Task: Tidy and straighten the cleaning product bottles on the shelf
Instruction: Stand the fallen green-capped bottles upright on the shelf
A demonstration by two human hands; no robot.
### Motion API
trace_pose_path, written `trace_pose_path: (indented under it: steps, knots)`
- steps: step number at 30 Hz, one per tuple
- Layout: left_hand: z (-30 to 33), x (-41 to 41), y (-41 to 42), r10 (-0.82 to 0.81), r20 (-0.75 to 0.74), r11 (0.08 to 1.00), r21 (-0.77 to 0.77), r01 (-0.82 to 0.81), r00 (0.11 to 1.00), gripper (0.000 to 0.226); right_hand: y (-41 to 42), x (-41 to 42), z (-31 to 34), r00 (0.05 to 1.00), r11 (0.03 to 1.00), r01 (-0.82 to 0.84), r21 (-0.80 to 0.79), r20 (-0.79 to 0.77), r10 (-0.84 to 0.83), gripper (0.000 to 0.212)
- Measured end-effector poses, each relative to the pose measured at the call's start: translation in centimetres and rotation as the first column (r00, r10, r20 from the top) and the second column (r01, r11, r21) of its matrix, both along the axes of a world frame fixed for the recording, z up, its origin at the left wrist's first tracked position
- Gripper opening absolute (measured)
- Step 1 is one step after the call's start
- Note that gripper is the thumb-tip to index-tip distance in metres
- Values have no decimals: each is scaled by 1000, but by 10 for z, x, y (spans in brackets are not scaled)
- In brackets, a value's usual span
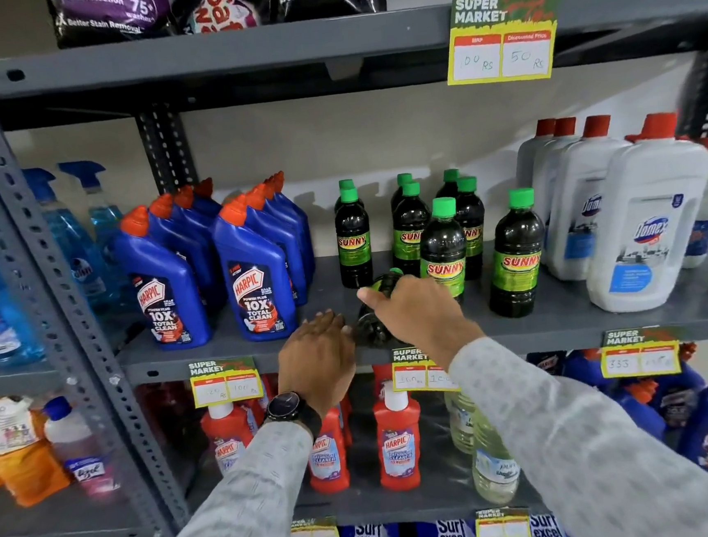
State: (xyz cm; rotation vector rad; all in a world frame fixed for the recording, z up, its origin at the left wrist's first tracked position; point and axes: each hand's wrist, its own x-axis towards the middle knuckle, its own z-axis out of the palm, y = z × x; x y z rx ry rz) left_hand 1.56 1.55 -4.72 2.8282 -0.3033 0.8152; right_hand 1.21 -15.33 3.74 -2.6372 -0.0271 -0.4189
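A dark Sunny bottle with a green cap lies on its side on the grey middle shelf, cap pointing to the back. My right hand is closed over its upper half. My left hand rests at the bottle's base near the shelf's front edge, fingers bent; whether it touches the bottle is unclear. Several upright Sunny bottles stand behind and to the right. Blue Harpic bottles stand in two rows on the left. White Domex bottles stand on the right.
Blue spray bottles fill the neighbouring bay at left, behind a perforated upright post. Red Harpic bottles and clear bottles stand on the shelf below. Price tags hang from the shelf's front edge. Detergent bags sit above.
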Motion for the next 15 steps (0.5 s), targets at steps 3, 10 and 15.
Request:
trace_pose_path:
  steps: [3,10,15]
  knots:
    - [0,1,1,-8,5,1000,0,8,1000,51,13,8,6,994,999,44,-6,-104,-45,68]
    - [-1,-1,1,-44,40,999,-17,44,998,52,21,11,20,977,968,92,232,-208,-43,39]
    - [-1,-1,2,-45,35,999,-5,45,998,47,13,5,23,984,920,61,386,-179,10,35]
